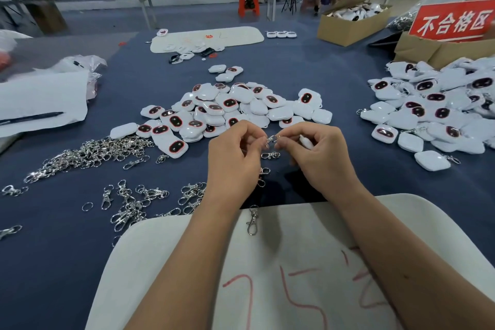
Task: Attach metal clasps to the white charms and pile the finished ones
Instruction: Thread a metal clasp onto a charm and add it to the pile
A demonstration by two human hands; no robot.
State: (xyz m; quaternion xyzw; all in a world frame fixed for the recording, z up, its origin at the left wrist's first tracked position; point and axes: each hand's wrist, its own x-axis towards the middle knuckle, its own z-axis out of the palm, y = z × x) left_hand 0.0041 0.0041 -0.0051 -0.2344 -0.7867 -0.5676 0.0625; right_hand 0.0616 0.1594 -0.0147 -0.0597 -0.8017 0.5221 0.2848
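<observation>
Over the blue table (308,67), head view: left hand (233,158) and right hand (318,153) meet w/ fingers curled, both pinching one small silver metal clasp (272,139) between their fingertips, held just above the cloth. Right hand also tucks a white charm (306,141) under its fingers; only a sliver shows. Charms are glossy white, rounded squares, many w/ a dark oval face ringed in red. Loose pile of charms (230,110) sits centre, just beyond the hands. Finished pile (439,107) lies at right, clasps showing at its edge. Heap of clasps (91,153) spreads at left, more scattered near the left wrist. One clasp (252,221) lies on the white mat (174,262). Open cardboard box (351,24) far right holds more white pieces. Red sign (452,21) stands on another box.
</observation>
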